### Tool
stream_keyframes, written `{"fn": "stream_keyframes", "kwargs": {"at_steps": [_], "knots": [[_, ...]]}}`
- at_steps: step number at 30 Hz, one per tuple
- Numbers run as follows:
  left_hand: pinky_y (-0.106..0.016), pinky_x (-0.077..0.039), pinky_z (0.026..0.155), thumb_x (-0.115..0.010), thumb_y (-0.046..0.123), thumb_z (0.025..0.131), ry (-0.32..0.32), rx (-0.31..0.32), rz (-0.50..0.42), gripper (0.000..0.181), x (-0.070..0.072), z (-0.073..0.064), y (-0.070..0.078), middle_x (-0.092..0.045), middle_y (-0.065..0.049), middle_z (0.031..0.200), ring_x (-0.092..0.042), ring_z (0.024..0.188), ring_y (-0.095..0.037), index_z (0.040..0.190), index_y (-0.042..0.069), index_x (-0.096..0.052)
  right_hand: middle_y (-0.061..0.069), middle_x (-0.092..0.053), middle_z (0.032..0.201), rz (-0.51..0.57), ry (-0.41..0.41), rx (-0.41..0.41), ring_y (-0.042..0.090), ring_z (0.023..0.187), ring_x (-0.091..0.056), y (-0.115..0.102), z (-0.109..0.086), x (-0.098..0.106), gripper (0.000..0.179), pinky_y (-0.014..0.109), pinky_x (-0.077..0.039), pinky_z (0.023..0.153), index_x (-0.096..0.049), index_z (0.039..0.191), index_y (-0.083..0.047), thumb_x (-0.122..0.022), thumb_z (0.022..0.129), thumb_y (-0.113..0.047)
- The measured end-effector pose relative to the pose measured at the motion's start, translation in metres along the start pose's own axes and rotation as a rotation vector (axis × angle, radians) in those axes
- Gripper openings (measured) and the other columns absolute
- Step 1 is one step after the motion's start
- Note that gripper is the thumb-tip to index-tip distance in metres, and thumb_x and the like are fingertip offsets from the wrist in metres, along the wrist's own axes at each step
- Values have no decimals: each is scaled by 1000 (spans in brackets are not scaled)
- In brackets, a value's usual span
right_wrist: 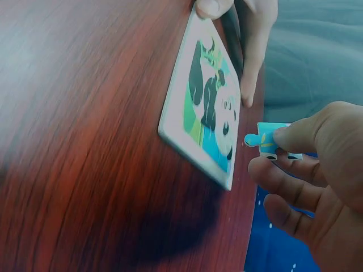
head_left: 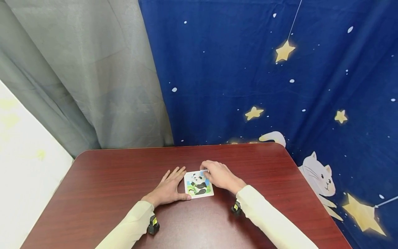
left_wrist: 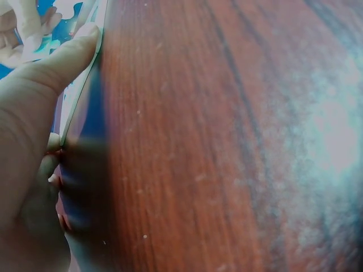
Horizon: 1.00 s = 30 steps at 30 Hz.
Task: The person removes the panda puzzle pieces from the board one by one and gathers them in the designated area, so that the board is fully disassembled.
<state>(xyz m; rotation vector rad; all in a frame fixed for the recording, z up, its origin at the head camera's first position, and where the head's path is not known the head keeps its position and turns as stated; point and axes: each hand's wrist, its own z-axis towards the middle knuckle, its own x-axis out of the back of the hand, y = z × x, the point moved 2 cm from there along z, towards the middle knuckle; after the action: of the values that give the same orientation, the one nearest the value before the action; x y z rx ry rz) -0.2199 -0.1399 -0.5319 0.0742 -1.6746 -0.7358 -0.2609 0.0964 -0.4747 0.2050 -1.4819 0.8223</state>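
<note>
A square panda jigsaw puzzle [head_left: 199,186] in a white frame lies on the table, its picture facing up. My left hand [head_left: 169,188] rests at the puzzle's left side, fingers spread and straight. Its thumb [left_wrist: 76,51] touches the frame's near-left corner. Above the far-right part of the puzzle, my right hand [head_left: 221,175] pinches a small jigsaw piece [right_wrist: 267,136] between thumb and fingertips. The piece is light blue with a rounded knob and black-and-white patches along one edge. In the right wrist view it is held up apart from the frame.
The reddish-brown wooden table [head_left: 124,173] has rounded far corners. Behind it hang a grey curtain [head_left: 124,86] and a blue curtain [head_left: 217,69] printed with stars and a white cat. Each wrist carries a small black device [head_left: 153,224] over a cream sleeve [head_left: 130,221].
</note>
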Motion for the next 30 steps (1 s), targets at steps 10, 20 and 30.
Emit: {"fn": "stream_keyframes", "kwargs": {"at_steps": [10, 20, 30], "knots": [[-65, -12, 134, -81, 66, 83, -2, -5, -1, 113, 0, -1, 0, -30, -13, 177, -20, 168, -37, 166, 4, -36, -7, -74, 103, 3, 29, -53, 13, 95, -73, 22, -12, 15, 7, 40, -60, 82, -72, 105, -20, -71, 101, -14], [-64, -12, 134, -81, 66, 83, -5, -1, 6, 114, 2, -2, 1, -29, -12, 177, -20, 168, -36, 166, 4, -35, -10, -71, 90, 31, 12, -135, 10, 85, -65, 40, -17, 23, 8, 37, -56, 78, -70, 98, -21, -74, 98, -13], [-63, -10, 135, -80, 67, 84, -14, 4, 5, 113, 1, -1, 0, -27, -10, 178, -18, 169, -34, 167, 6, -34, -10, -68, 82, 62, -43, -200, 11, 77, -59, 53, -13, 16, 7, 35, -52, 74, -72, 96, -19, -72, 98, -12]]}}
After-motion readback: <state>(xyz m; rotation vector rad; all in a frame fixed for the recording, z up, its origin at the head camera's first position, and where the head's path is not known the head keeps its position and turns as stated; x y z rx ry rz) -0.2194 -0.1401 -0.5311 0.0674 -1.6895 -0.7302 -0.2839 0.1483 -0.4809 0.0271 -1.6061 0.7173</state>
